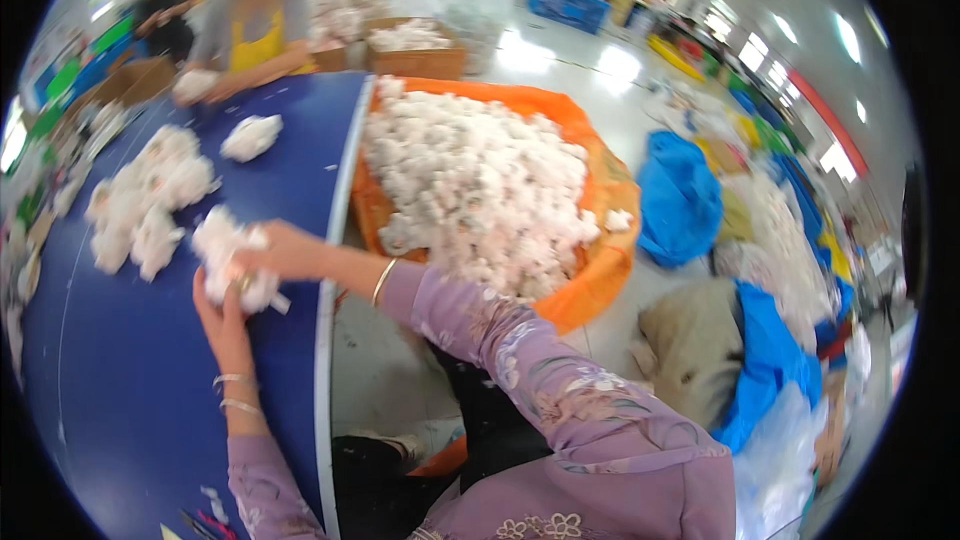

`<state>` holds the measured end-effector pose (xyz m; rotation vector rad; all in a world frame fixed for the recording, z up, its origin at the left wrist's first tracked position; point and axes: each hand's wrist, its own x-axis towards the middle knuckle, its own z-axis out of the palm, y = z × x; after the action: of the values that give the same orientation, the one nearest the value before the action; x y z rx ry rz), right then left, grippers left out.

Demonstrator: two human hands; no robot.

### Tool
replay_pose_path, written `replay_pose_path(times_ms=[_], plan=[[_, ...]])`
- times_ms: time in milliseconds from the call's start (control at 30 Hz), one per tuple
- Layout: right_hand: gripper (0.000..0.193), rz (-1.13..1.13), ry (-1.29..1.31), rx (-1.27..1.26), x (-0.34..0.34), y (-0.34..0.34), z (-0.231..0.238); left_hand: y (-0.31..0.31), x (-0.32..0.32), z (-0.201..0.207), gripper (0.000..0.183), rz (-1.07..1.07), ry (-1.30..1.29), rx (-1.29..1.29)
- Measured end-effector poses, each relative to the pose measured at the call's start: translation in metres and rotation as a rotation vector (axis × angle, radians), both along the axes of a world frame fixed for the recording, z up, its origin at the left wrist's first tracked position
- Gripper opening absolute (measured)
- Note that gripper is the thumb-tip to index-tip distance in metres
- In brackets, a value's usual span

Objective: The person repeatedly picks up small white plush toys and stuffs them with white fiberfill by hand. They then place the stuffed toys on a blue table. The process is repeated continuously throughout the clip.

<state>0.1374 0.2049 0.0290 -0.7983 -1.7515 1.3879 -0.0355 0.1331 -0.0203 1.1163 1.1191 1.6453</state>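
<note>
Over the blue tabletop (130,370) I hold a fluffy white plush piece (215,237) with both hands. My left hand (226,320) grips its near side, fingers wrapped around the lower end. From the right, my right hand (285,252) reaches across with fingers closed on the plush piece; the fingertips are partly lost in the fluff. A small white tab sticks out at its lower right. Just beyond, to the left, lies a cluster of similar plush pieces (160,180). Another single plush piece (251,138) rests farther back on the table.
Right of the table stands a large orange sack (612,180) heaped with white plush pieces (480,180). Across the table, a person in a yellow apron (258,40) holds a white piece. A cardboard box (425,62) sits behind. Blue bags (678,200) lie rightward; small tools (212,525) lie near the bottom edge.
</note>
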Motion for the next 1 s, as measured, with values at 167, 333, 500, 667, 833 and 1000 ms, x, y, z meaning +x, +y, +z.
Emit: replay_pose_path(times_ms=[167, 333, 500, 667, 833, 1000], plan=[[0.054, -0.202, -0.227, 0.502, 0.028, -0.040, -0.026, 0.000, 0.006, 0.000, 0.036, -0.051, 0.241, -0.038], [0.048, -0.122, -0.143, 0.242, 0.034, -0.043, -0.008, -0.004, 0.003, 0.002, 0.029, -0.189, 0.198, -0.093], [0.036, -0.001, -0.132, 0.196, 0.038, -0.048, -0.003, -0.006, -0.012, -0.002, 0.029, -0.298, 0.264, -0.116], [0.023, -0.095, 0.008, 0.186, 0.033, -0.042, -0.012, -0.001, -0.012, -0.007, 0.038, -0.014, 0.603, -0.024], [0.016, -0.364, 0.177, 0.144, 0.017, -0.042, -0.025, -0.005, -0.005, 0.003, 0.057, -0.305, -0.135, 0.005], [0.029, -0.348, 0.105, 0.104, 0.013, -0.050, -0.026, -0.009, 0.012, 0.021, 0.061, -0.163, -0.003, -0.077]])
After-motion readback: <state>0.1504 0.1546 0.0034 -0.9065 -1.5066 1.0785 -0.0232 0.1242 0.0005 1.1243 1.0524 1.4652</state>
